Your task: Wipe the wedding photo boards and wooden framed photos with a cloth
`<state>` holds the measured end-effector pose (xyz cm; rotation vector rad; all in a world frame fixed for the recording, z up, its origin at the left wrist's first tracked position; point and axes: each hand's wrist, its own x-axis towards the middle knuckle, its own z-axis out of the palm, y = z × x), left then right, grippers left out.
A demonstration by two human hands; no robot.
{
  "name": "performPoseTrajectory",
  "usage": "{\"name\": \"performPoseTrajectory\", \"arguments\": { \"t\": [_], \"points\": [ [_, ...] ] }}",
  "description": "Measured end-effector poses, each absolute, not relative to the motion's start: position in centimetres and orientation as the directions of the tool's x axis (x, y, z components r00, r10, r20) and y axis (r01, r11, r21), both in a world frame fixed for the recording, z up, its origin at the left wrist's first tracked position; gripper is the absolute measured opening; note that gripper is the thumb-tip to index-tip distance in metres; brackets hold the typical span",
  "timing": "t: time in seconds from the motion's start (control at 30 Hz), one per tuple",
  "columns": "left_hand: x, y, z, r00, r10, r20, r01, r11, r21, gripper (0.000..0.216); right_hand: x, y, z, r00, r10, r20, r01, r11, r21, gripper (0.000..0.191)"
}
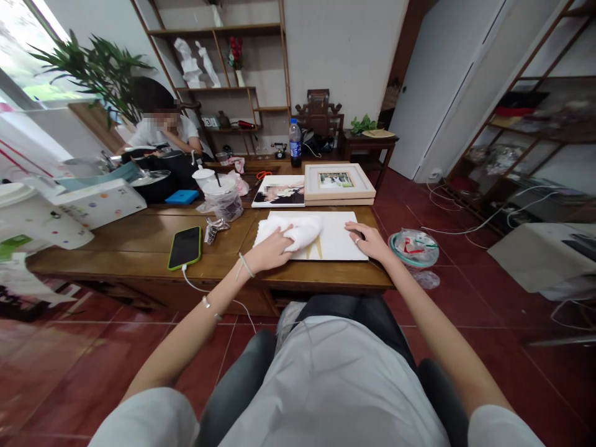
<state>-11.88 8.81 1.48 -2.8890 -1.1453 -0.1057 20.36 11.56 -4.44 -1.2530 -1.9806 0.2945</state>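
Note:
A white board (342, 239) lies flat at the front edge of the wooden table, with a yellowish V-shaped mark (315, 249) showing on its lower part. On its left half rests a bunched white cloth (305, 231). My left hand (272, 248) grips the near left side of this cloth and presses it against the board; part of the fingers is lost in the folds. My right hand (370, 241) lies with fingers apart on the board's right edge, holding nothing.
Behind the board are a photo print (279, 191) and a framed picture (342, 180). A cola bottle (295, 144), red scissors (264, 176), plastic cups (221, 189) and a charging phone (185, 247) stand or lie about. A person (161, 121) sits at the far left. A bin (414, 247) is right.

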Motion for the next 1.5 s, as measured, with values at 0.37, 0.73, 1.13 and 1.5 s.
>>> {"name": "performPoseTrajectory", "arguments": {
  "t": [0.37,0.73,1.13,1.5],
  "points": [
    [-6.2,15.8,3.1,0.649,0.753,0.106,0.744,-0.658,0.117,0.037,20.3,11.3,-4.1,-0.225,0.855,0.468,0.648,0.490,-0.583,0.029],
    [-3.9,8.5,2.1,0.746,0.664,0.045,0.664,-0.747,0.031,0.045,20.3,11.4,-4.1,-0.228,0.854,0.467,0.669,0.486,-0.562,0.029],
    [-5.7,4.0,2.2,0.791,0.609,0.053,0.607,-0.793,0.054,0.041,20.4,11.5,-4.3,-0.244,0.848,0.471,0.682,0.495,-0.539,0.028],
    [-0.9,12.6,1.7,0.672,0.736,0.086,0.734,-0.677,0.054,0.043,20.4,11.2,-3.8,-0.233,0.852,0.469,0.681,0.487,-0.547,0.033]
  ]
}}
